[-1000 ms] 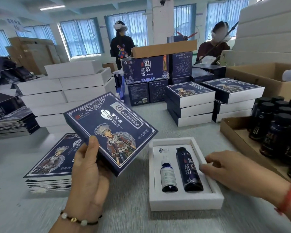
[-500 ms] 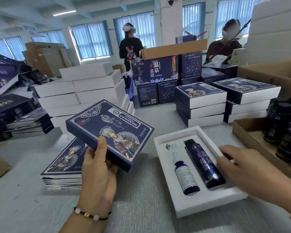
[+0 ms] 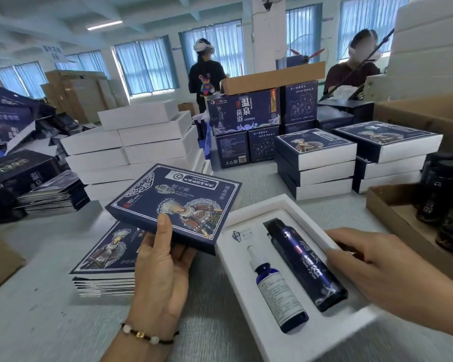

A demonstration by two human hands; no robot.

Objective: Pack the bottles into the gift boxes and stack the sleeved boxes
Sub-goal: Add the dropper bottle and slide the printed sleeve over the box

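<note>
The left hand point(image 3: 162, 273) pinches a blue sleeve point(image 3: 175, 205) above the table point(image 3: 50, 322), while the right hand point(image 3: 377, 267), fingers loosely together, touches the near-right white box point(image 3: 322, 335) holding 2 bottles point(image 3: 306, 265).

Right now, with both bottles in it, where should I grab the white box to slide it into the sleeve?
Probably grip the white box by its long outer walls, from the right edge, where the right hand rests. Its open top leaves the spray bottle and dropper bottle loose, so keep it level.

Near edge: bare surface point(image 3: 50, 322) left of the open box point(image 3: 324, 333).
Left: flat sleeve stack point(image 3: 102, 286).
Right: cardboard tray point(image 3: 392, 218) of bottles point(image 3: 434, 194).
Behind: sleeved box stacks point(image 3: 317, 165), white box pile point(image 3: 141, 142).
</note>
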